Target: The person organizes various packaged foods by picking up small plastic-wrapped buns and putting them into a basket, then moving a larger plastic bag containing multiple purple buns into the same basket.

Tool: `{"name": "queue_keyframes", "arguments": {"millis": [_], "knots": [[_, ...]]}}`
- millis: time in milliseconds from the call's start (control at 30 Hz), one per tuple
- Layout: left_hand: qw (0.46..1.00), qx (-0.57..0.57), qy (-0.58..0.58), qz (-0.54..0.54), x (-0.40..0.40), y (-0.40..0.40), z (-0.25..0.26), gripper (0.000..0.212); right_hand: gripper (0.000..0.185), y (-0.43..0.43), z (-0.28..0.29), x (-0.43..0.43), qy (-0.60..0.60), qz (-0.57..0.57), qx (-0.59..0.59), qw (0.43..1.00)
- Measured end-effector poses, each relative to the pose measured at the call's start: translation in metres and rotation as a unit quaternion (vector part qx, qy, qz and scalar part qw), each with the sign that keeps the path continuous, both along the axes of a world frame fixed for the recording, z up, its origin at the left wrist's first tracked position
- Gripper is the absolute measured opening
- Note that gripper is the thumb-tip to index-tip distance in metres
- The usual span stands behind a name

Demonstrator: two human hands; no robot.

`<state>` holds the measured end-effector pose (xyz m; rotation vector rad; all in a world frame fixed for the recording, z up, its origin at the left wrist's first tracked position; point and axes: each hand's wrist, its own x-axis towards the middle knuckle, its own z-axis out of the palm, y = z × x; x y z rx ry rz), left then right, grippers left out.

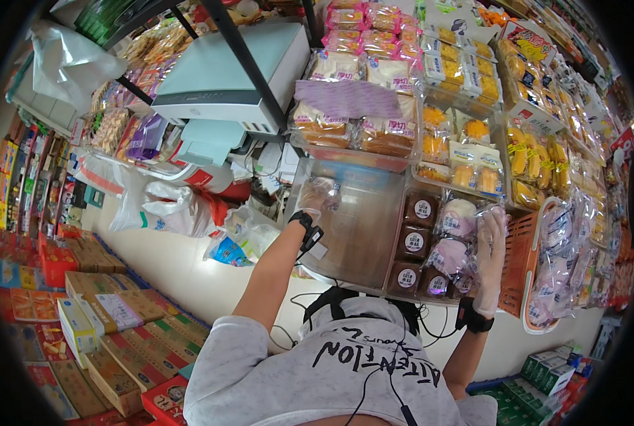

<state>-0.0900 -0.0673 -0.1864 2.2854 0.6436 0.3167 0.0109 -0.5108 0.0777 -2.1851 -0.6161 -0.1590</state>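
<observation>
My left hand, in a clear plastic glove, is at the upper left of a clear plastic bin, on a small wrapped item with a dark-printed wrapper. On the right, my gloved right hand lies along the side of a pile of wrapped pale purple buns, its fingers over a clear wrapper. Whether it grips a bun cannot be told. Dark brown packaged cakes with round white labels stand in rows beside and below the buns.
An orange basket with wrapped purple buns is at the right. Beyond the bin sits a tub of packaged sliced bread. A printer stands behind a black metal post at the upper left. Cardboard boxes lie at the lower left.
</observation>
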Motion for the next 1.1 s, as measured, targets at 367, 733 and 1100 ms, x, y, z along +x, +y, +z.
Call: {"name": "queue_keyframes", "arguments": {"millis": [367,733,1100], "knots": [[0.886,-0.462,0.036,-0.022,0.002,-0.046,-0.032,0.024,0.038,0.108,0.028,0.138,0.373,0.124,0.237,0.888],[0.841,-0.536,-0.059,0.053,-0.009,-0.107,0.160,0.017,0.030,0.182,-0.090,0.276,0.378,-0.060,-0.032,0.923],[0.920,-0.163,0.184,-0.306,0.027,-0.239,0.140,0.079,0.043,0.197,-0.061,0.278,0.519,-0.092,0.084,0.846]]}}
